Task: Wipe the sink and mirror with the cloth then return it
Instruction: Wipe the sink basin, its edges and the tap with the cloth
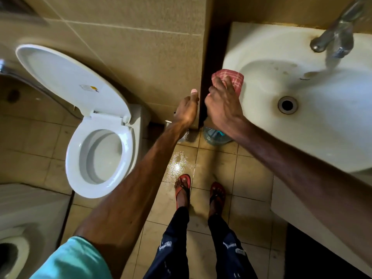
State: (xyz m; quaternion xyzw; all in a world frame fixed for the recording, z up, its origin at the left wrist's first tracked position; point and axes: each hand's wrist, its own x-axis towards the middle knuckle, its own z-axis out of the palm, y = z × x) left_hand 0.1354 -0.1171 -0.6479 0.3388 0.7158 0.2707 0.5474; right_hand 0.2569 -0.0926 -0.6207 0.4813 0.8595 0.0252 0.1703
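Cloth (231,79), pink with a pale check, sits bunched under the right hand (222,106), whose fingers are curled down and pinching it against the left rim of the sink (251,49). The cloth lies right at the rim's edge, next to the dark gap between basin and wall. Inside the bowl, brownish marks show near the tap (336,37), and the drain (287,105) sits well apart from the cloth (so most of the basin looks unwiped, as far as I can judge). The left hand (186,111) rests against the corner of the tiled wall (141,47), thumb up; its other fingers are out of sight round the corner, so I cannot tell whether they are spread or together. No mirror is in view. By my reading the sink wipe is in its early part, with the bowl, the mirror and returning the cloth all left. Further out, a toilet (96,158) stands with lid raised, and the floor tiles (211,158) glisten wet.
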